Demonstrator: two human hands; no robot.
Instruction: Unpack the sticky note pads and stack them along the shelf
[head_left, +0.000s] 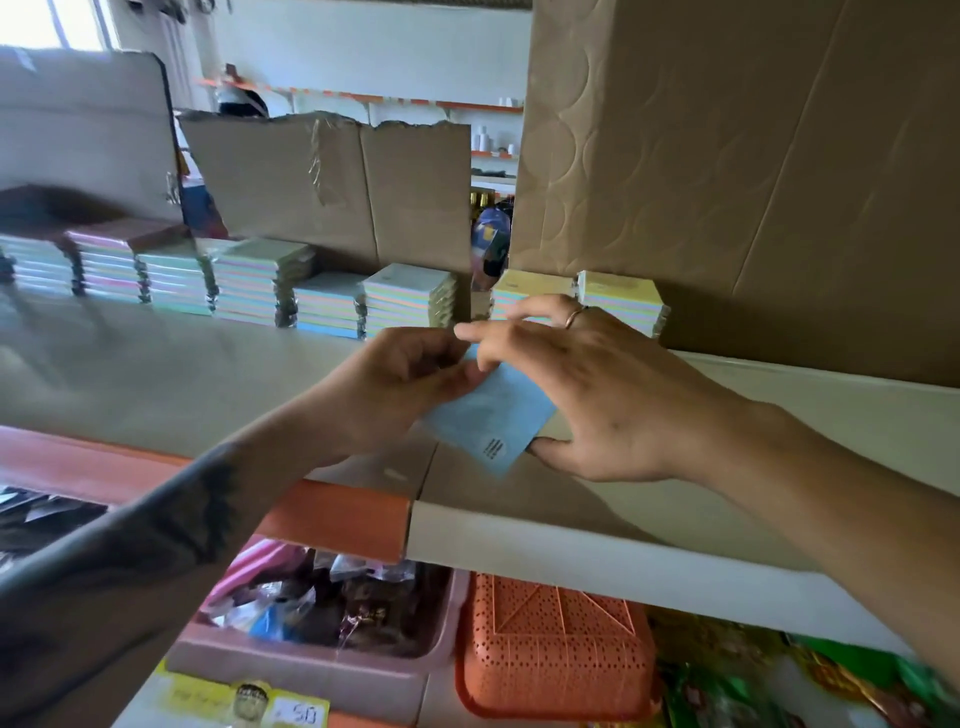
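A blue pad (491, 418) is held tilted above the shelf (753, 415), both hands closed on it: the left hand (395, 384) pinches its upper corner, and the right hand (597, 395) has its thumb under the lower edge and fingers curled over the top. Behind, stacks of pads (249, 283) line the shelf against cardboard (727, 182). Below sit an orange basket (556, 649) and a pink tray (322, 660).

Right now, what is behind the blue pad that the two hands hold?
Behind the blue pad lies the shelf, then stacks of pads against cardboard. The hands partly hide one stack.
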